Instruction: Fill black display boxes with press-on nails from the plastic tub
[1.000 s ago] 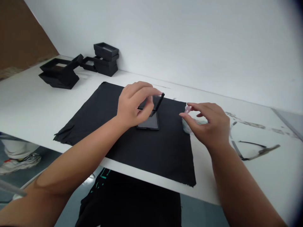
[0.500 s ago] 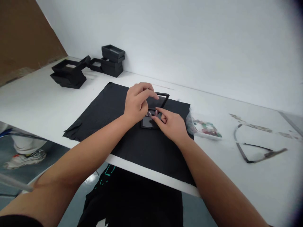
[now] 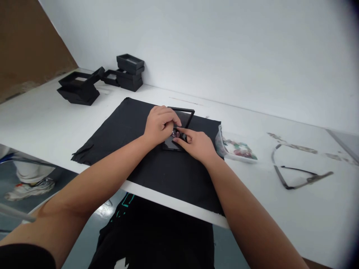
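Note:
A small black box (image 3: pixel 171 145) lies on the black mat (image 3: pixel 168 175), its frame-like lid (image 3: pixel 190 116) tilted up at the back. Small purplish, glossy stones (image 3: pixel 176 133) sit inside it. My left hand (image 3: pixel 159 125) is curled over the box's left side, fingers bent down toward the stones. Whatever is between those fingertips is hidden. From the right, my right hand (image 3: pixel 198 145) reaches in, thumb and forefinger closed around a purplish stone (image 3: pixel 177 134), the other fingers folded in.
A clear plastic tub (image 3: pixel 238 152) of coloured pieces stands right of the mat. Eyeglasses (image 3: pixel 291 179) lie farther right. Stacked black boxes (image 3: pixel 130 73) and more black boxes (image 3: pixel 78 89) stand at the back left. A person's shoe (image 3: pixel 32 188) shows below the table edge.
My left hand's fingers, spread apart above the box before, have bent down closer to the stones. My right hand keeps its pinch at the box. The whole view has shifted slightly.

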{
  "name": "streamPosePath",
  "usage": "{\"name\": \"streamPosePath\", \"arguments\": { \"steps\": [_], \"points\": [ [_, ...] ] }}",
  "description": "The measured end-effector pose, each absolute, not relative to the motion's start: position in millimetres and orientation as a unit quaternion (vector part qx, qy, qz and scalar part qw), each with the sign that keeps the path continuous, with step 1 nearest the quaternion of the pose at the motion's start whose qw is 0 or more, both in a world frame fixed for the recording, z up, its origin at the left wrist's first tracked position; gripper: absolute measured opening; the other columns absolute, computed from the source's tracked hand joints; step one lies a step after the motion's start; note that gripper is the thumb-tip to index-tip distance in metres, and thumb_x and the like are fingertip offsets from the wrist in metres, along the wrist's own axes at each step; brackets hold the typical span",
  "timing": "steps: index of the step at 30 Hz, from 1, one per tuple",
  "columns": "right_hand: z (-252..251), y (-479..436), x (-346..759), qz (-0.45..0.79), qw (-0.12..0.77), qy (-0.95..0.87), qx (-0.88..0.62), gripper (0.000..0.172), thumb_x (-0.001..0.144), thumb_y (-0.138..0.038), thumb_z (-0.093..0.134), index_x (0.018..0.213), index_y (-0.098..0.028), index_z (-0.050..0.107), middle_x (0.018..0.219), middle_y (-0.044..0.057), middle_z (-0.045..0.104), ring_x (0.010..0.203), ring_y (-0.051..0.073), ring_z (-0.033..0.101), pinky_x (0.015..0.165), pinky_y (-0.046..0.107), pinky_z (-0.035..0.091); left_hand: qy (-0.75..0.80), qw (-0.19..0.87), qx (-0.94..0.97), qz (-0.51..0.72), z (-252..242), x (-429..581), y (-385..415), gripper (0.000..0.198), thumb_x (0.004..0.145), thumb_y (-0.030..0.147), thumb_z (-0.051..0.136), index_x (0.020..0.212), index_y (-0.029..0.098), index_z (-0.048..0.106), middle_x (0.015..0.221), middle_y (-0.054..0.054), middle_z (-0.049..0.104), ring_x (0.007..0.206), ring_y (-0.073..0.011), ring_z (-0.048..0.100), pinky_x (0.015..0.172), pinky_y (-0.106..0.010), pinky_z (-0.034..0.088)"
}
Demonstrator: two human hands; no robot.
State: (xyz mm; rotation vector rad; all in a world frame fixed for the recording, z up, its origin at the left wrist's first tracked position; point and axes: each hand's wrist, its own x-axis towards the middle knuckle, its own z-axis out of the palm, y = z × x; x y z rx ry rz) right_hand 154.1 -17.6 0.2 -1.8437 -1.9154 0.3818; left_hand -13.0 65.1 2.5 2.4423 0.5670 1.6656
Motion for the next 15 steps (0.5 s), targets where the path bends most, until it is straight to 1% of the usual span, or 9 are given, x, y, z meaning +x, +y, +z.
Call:
{"name": "streamPosePath", "arguments": {
  "steps": [5,8,11,15],
  "points": [
    [-2,-18,160,0.156,0.248,-0.686,-0.666,0.049,0.085,-0.055,0.067,0.124,-0.027,0.073,0.056,-0.003,0.057,0.056,0.016,0.052,0.054,0.029,0.033,0.184,0.069,0.813,0.547,2,-14,67,0.03,0.073,0.002,0.046,0.066,0.021,0.068,0.071,0.002,0.072,0.071,-0.0137,0.064,0.078,-0.033,0.044],
    [-6,-18,165,0.166,0.272,-0.681,-0.659,0.042,0.088,-0.051,0.063,0.119,-0.024,0.075,0.057,-0.003,0.056,0.054,0.015,0.05,0.056,0.029,0.035,0.188,0.069,0.806,0.556,2,-15,69,0.029,0.072,0.002,0.047,0.066,0.021,0.069,0.07,0.001,0.073,0.071,-0.0142,0.064,0.077,-0.032,0.045],
    [-10,-17,168,0.172,0.285,-0.677,-0.656,0.037,0.09,-0.047,0.061,0.113,-0.023,0.078,0.055,-0.003,0.054,0.053,0.014,0.048,0.055,0.029,0.034,0.191,0.071,0.799,0.566,2,-15,71,0.03,0.072,0.001,0.047,0.066,0.02,0.069,0.069,0.001,0.073,0.07,-0.0141,0.065,0.074,-0.031,0.046],
    [-10,-16,167,0.171,0.3,-0.677,-0.65,0.035,0.089,-0.046,0.062,0.11,-0.023,0.079,0.055,-0.003,0.052,0.053,0.014,0.046,0.055,0.029,0.033,0.162,0.085,0.809,0.558,2,-14,70,0.031,0.069,0.001,0.045,0.064,0.02,0.069,0.067,0.001,0.072,0.066,-0.0126,0.066,0.07,-0.028,0.048]
  ]
}}
